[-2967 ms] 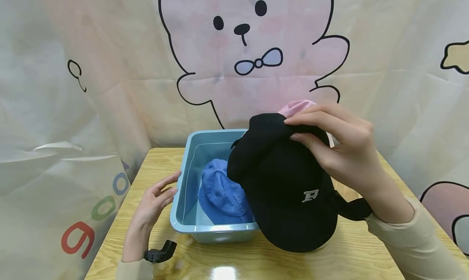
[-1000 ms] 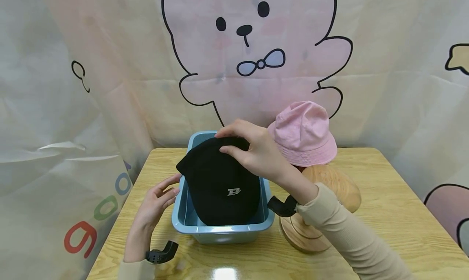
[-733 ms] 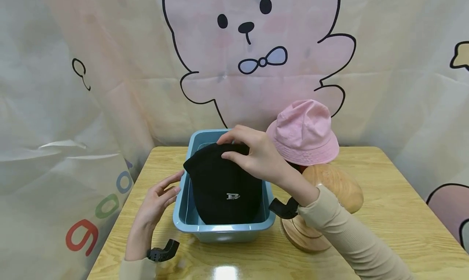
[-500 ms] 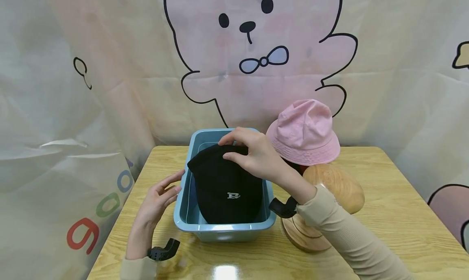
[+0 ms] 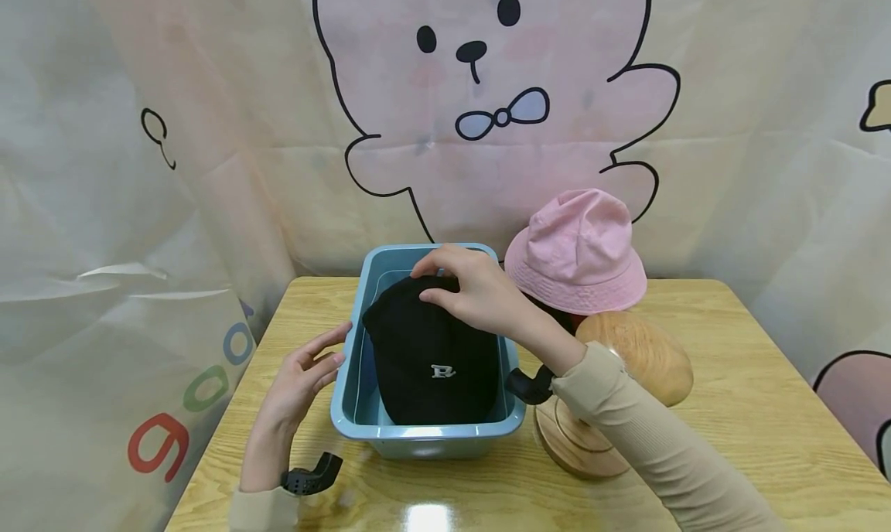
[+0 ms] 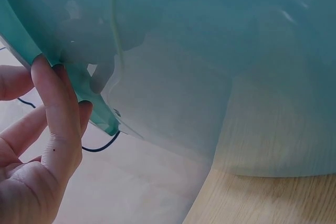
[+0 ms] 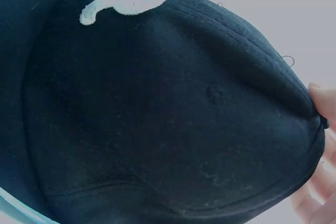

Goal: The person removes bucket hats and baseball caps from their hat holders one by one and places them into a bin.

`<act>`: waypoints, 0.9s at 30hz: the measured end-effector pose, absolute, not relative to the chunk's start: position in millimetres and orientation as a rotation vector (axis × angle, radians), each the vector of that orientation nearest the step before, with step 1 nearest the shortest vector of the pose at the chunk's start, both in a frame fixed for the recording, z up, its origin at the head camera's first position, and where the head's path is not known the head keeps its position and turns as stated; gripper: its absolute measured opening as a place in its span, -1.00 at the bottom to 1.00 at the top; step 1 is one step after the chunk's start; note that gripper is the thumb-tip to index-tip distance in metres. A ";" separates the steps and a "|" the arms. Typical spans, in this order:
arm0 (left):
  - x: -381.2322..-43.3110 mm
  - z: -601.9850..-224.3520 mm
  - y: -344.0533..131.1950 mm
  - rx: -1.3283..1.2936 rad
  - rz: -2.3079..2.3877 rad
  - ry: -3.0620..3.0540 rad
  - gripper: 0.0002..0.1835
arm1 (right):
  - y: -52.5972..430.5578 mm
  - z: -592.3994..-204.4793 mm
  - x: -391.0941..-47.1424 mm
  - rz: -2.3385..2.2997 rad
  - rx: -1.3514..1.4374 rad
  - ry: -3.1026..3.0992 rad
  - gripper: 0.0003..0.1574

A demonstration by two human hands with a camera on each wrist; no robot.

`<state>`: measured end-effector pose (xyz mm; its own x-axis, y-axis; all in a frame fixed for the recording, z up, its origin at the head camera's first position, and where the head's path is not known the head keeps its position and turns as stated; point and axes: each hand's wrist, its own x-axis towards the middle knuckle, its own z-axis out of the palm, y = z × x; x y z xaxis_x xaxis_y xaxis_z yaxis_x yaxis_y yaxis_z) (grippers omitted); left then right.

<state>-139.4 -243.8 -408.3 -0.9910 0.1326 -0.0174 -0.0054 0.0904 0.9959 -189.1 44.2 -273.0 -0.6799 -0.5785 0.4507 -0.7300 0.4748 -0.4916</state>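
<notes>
A black cap with a white letter on its front sits inside the light blue plastic bin at the table's middle. My right hand pinches the cap's back by its crown, over the bin's far end. In the right wrist view the black cap fills the frame, with fingertips at its edge. My left hand rests with straight fingers against the bin's left rim; in the left wrist view the fingers touch the bin rim.
A pink bucket hat sits on a stand at the back right. A bare wooden head form on a round base stands right of the bin, under my right forearm. The wooden table is backed by a cartoon-printed curtain.
My right hand carried the black cap from the right side over to the bin and lowered it in, covering the blue hat. The left hand stayed on the rim.
</notes>
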 end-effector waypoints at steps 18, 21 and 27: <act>-139.3 -407.0 -242.5 0.116 2.022 2.275 -0.43 | 25.8 -281.6 -222.1 0.921 1.098 -2.707 -0.74; -139.2 -406.5 -242.0 0.113 2.015 2.280 -0.44 | 24.5 -283.8 -228.3 0.916 1.088 -2.740 -0.73; -138.6 -407.0 -242.2 0.126 2.030 2.268 -0.43 | 25.4 -291.2 -238.8 0.899 1.018 -2.802 -0.74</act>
<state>-138.6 -242.2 -407.0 -0.9920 0.1250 -0.0157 -0.0018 0.1104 0.9939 -238.8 25.4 -291.2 -0.7858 -0.5805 0.2135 -0.5963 0.6195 -0.5105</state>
